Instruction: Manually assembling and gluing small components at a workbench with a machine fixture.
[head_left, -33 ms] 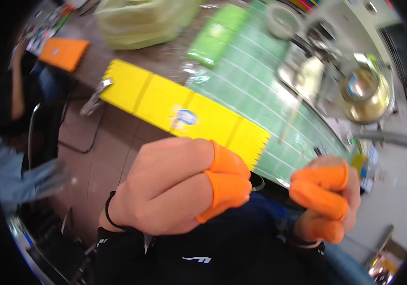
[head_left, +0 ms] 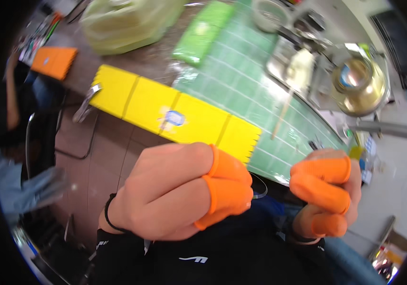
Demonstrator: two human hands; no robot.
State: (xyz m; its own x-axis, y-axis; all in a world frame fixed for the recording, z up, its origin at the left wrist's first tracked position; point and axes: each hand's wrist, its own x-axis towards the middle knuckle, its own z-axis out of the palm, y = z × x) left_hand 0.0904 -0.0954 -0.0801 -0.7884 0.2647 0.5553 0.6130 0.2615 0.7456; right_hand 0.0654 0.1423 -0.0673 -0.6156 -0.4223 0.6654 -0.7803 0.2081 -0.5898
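My left hand (head_left: pixel 165 192) is closed in front of my chest, back of the hand up, with orange finger cots (head_left: pixel 229 173) on its fingers. Level with it, a short gap to the right, my right hand (head_left: pixel 329 197) is curled, also wearing orange finger cots (head_left: pixel 319 192). What either hand grips, if anything, is hidden inside the fingers. A thin pale loop (head_left: pixel 261 186) curves beside the left fingertips; whether it touches them I cannot tell. Below the left wrist a small pointed metal bit (head_left: pixel 147 246) shows. Beyond the left hand lies a yellow notched board (head_left: pixel 153 102) along the bench edge.
A green gridded mat (head_left: pixel 241 78) covers the bench. On it or beside it are a green packet (head_left: pixel 203 33), a pale yellow bag (head_left: pixel 127 26), a bowl (head_left: pixel 270 16), a metal tray (head_left: pixel 279 59) and a brass-coloured pot (head_left: pixel 360 92). An orange board (head_left: pixel 54 61) and another person's arm (head_left: pixel 12 95) are at left.
The bench and its things have shifted slightly left in view, as the head turned a little. Both hands stay closed and nearly in place.
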